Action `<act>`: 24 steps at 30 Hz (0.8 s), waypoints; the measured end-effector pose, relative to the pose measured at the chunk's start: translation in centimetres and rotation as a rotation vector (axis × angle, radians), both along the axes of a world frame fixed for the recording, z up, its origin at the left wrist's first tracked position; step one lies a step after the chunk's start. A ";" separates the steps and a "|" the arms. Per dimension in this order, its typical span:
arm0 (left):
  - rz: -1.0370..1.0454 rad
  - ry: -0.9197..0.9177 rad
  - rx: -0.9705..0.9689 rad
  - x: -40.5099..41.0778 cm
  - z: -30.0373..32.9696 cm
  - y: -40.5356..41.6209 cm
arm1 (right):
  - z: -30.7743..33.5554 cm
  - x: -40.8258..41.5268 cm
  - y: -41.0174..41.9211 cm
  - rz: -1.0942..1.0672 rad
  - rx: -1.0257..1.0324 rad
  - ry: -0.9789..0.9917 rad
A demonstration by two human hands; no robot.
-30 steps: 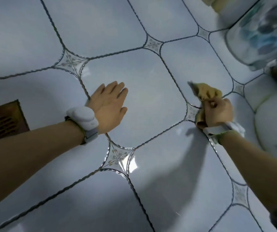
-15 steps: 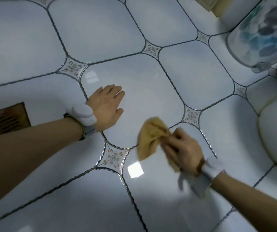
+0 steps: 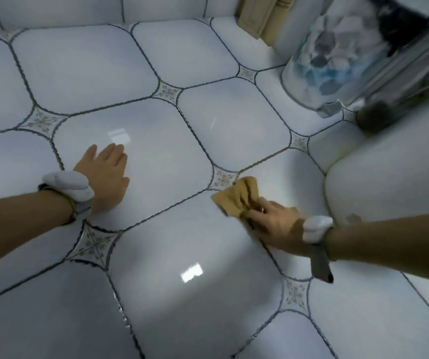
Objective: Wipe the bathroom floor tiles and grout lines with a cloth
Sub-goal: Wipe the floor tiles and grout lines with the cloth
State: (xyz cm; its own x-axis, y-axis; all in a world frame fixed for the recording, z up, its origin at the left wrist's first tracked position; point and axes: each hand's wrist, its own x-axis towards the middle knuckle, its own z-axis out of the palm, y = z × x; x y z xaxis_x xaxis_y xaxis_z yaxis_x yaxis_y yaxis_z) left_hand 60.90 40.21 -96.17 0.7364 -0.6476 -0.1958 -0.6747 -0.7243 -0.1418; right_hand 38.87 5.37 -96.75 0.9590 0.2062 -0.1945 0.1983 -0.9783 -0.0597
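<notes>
Nearest me the floor (image 3: 182,314) is glossy pale tile, cut by dark wavy grout lines (image 3: 164,211) with small patterned diamonds where they cross, and a bright square of light glints on the tile just below my arms. My right hand (image 3: 275,226) lies low on the floor, a white band at its wrist with a grey strap end hanging loose from it. Its grip is on the cloth (image 3: 239,195): my fingers curl over the near edge of the yellow cloth and hold it bunched against the tile. The cloth lies crumpled on the floor, its far corner just touching the patterned diamond (image 3: 222,177) where four tiles meet, and part of it covers the grout line that runs toward me. To the other side, well apart from the cloth, my left hand (image 3: 107,174) rests flat on a tile, fingers straight and close together, holding nothing, with a white band at its wrist too. Its fingers look blurred. To the right of the cloth a rounded white fixture (image 3: 389,182) rises from the floor. Further off stands a bin (image 3: 337,58) with a blue and grey pebble pattern, and beyond it a beige frame (image 3: 262,14) meets the floor near the wall.
</notes>
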 end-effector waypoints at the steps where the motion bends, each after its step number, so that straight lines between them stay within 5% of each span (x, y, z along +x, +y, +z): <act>1: -0.068 0.011 -0.006 -0.8 -0.1 -0.6 | -0.4 -2.4 0.8 0.060 0.038 -0.021; 5: -0.294 0.111 -0.144 -5.7 -0.3 -1.5 | -2.4 -4.3 -1.4 0.125 0.058 -0.150; 10: -0.223 0.260 -0.078 -9.9 -2.0 -2.9 | -3.7 2.1 -10.5 -0.772 -0.001 -0.407; 13: -0.168 0.240 -0.098 -10.1 -1.8 -3.5 | -3.9 3.9 -10.4 -0.922 0.002 -0.430; 16: -0.082 0.220 -0.134 -9.7 -1.1 -3.3 | -4.3 0.8 -7.9 -0.696 0.118 -0.437; 21: 0.045 0.287 -0.054 -11.1 -0.2 -1.1 | -4.4 -6.2 -1.6 0.039 0.280 -0.160; 24: 0.043 0.315 0.027 -13.4 0.2 0.9 | -4.1 -0.3 -2.4 0.041 0.224 -0.331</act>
State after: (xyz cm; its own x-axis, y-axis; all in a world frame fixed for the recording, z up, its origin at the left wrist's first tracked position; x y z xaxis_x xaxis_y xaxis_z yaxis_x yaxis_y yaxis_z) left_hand 47.50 41.15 -95.97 0.6636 -0.6087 -0.4349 -0.6572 -0.7521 0.0499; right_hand 38.56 2.93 -100.86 0.9523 0.2476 0.1782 0.2811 -0.9392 -0.1974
